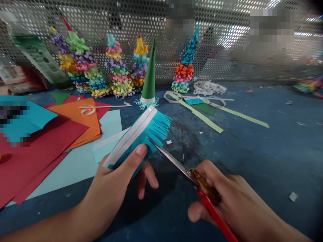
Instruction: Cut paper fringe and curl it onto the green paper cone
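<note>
My left hand [121, 181] grips a blue paper strip [141, 134] between thumb and fingers. White tape runs along the strip's upper edge, and its far end is cut into a fine fringe. My right hand [224, 195] holds a pair of scissors [176, 161] with red and yellow handles. Their blades look nearly closed, and the tips lie at the strip's lower edge, by the end of the fringe. Just beyond the strip stands a green paper cone [150, 74] with a light-blue fringe round its base.
Coloured paper sheets [50, 141] lie at left. Several fringed paper cones [118, 70] line the back, against a perforated metal screen [227, 60]. A green bottle [37, 57] leans at the back left. Tape rolls [173, 97] and pale green strips [202, 116] lie behind the scissors; scraps dot the blue table [264, 161].
</note>
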Demonstrator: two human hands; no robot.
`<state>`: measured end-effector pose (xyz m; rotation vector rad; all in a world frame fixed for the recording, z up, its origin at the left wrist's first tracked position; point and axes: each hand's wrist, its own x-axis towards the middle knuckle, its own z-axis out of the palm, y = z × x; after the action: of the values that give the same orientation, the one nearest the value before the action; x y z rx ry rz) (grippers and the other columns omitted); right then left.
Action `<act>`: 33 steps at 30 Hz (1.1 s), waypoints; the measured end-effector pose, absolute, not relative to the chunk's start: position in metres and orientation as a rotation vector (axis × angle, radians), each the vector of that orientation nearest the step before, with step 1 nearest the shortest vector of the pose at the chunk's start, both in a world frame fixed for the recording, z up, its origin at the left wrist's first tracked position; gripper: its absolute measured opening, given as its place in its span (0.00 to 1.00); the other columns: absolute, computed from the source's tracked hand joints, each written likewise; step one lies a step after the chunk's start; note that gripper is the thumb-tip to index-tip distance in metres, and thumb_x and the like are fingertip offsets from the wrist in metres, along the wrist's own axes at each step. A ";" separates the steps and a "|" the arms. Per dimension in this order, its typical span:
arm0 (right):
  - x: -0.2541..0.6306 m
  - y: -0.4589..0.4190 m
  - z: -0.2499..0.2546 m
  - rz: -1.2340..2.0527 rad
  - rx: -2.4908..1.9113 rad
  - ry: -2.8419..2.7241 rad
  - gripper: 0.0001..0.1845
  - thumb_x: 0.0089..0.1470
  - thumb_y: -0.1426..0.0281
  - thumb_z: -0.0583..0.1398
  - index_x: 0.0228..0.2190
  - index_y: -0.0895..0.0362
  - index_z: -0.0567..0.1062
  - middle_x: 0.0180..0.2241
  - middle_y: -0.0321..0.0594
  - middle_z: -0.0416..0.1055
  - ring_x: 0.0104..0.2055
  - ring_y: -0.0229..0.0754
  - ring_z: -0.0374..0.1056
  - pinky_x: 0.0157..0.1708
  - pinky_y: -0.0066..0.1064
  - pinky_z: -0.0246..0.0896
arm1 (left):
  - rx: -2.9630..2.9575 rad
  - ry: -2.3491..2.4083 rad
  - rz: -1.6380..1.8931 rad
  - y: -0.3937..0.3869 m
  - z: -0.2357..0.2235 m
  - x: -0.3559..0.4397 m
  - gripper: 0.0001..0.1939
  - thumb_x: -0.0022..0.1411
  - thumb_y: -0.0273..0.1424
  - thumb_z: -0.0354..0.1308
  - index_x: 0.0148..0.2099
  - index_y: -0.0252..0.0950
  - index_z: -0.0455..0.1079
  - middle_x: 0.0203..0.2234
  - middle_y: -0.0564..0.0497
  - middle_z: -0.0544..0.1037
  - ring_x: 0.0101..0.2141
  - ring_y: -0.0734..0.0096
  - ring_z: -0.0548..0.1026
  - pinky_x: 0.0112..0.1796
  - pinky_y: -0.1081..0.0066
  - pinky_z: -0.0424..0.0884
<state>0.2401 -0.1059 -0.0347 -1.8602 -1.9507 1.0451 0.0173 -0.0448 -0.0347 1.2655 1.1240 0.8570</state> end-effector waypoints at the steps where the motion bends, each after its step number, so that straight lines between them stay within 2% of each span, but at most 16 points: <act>1: 0.240 -0.106 -0.033 1.066 -1.852 -1.935 0.20 0.54 0.55 0.63 0.29 0.47 0.56 0.18 0.29 0.79 0.15 0.41 0.67 0.17 0.29 0.53 | 1.265 1.129 0.851 -0.044 -0.035 0.017 0.32 0.69 0.49 0.54 0.18 0.37 0.75 0.11 0.53 0.72 0.12 0.82 0.67 0.16 0.80 0.62; 4: 0.239 -0.105 -0.030 1.091 -1.886 -1.907 0.18 0.55 0.56 0.61 0.29 0.47 0.56 0.20 0.31 0.81 0.15 0.42 0.68 0.16 0.30 0.52 | 1.256 1.128 0.840 -0.044 -0.036 0.015 0.31 0.69 0.50 0.55 0.18 0.38 0.75 0.12 0.53 0.73 0.12 0.81 0.67 0.17 0.79 0.63; 7: 0.238 -0.103 -0.030 1.032 -1.964 -1.941 0.22 0.51 0.55 0.64 0.29 0.47 0.54 0.18 0.32 0.78 0.15 0.43 0.67 0.16 0.30 0.50 | 1.250 1.122 0.835 -0.044 -0.036 0.015 0.30 0.68 0.50 0.56 0.19 0.38 0.75 0.15 0.53 0.76 0.13 0.80 0.69 0.18 0.78 0.64; 11: 0.237 -0.102 -0.030 0.914 -1.988 -2.043 0.28 0.47 0.51 0.67 0.29 0.47 0.53 0.17 0.30 0.73 0.16 0.43 0.66 0.18 0.30 0.47 | 1.265 1.136 0.835 -0.044 -0.033 0.016 0.30 0.68 0.50 0.55 0.18 0.38 0.74 0.13 0.53 0.74 0.13 0.79 0.67 0.17 0.77 0.63; 15: 0.238 -0.103 -0.029 0.930 -1.994 -2.076 0.28 0.48 0.51 0.67 0.30 0.47 0.53 0.17 0.28 0.71 0.17 0.42 0.65 0.19 0.29 0.47 | 1.281 1.169 0.812 -0.045 -0.032 0.016 0.30 0.68 0.49 0.55 0.18 0.38 0.74 0.12 0.54 0.74 0.12 0.80 0.66 0.16 0.76 0.60; 19: 0.239 -0.103 -0.028 0.937 -1.982 -2.071 0.28 0.47 0.50 0.67 0.29 0.47 0.53 0.18 0.29 0.73 0.17 0.42 0.66 0.19 0.29 0.48 | 1.290 1.158 0.771 -0.044 -0.034 0.017 0.31 0.68 0.49 0.54 0.17 0.38 0.75 0.10 0.54 0.71 0.12 0.79 0.66 0.17 0.76 0.60; 24: 0.237 -0.102 -0.029 1.156 -1.851 -1.947 0.19 0.53 0.64 0.64 0.30 0.47 0.56 0.19 0.26 0.79 0.17 0.40 0.69 0.20 0.28 0.53 | 1.267 1.158 0.791 -0.045 -0.035 0.017 0.31 0.67 0.50 0.55 0.18 0.38 0.74 0.13 0.53 0.75 0.13 0.79 0.67 0.18 0.76 0.62; 27: 0.239 -0.104 -0.032 1.209 -1.770 -1.936 0.14 0.57 0.67 0.60 0.31 0.47 0.56 0.22 0.25 0.81 0.18 0.39 0.71 0.20 0.28 0.55 | 1.258 1.156 0.780 -0.046 -0.038 0.015 0.31 0.68 0.50 0.54 0.19 0.38 0.74 0.15 0.52 0.76 0.14 0.79 0.68 0.18 0.77 0.62; 30: 0.244 -0.104 -0.035 1.048 -1.829 -1.943 0.17 0.56 0.60 0.64 0.30 0.48 0.58 0.20 0.25 0.79 0.18 0.40 0.69 0.19 0.28 0.54 | 1.253 1.151 0.772 -0.045 -0.043 0.014 0.30 0.70 0.48 0.53 0.20 0.37 0.74 0.15 0.52 0.76 0.14 0.79 0.68 0.17 0.77 0.62; 33: 0.250 -0.102 -0.036 0.858 -1.898 -1.943 0.24 0.53 0.49 0.66 0.28 0.48 0.60 0.16 0.25 0.72 0.16 0.38 0.63 0.18 0.28 0.48 | 1.247 1.086 0.784 -0.040 -0.045 0.014 0.26 0.69 0.46 0.55 0.23 0.38 0.75 0.17 0.52 0.77 0.17 0.75 0.71 0.20 0.75 0.67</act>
<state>0.2504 -0.1021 -0.0365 -1.8977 -1.9425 0.8581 0.0135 -0.0396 -0.0450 1.2467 1.0864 0.7844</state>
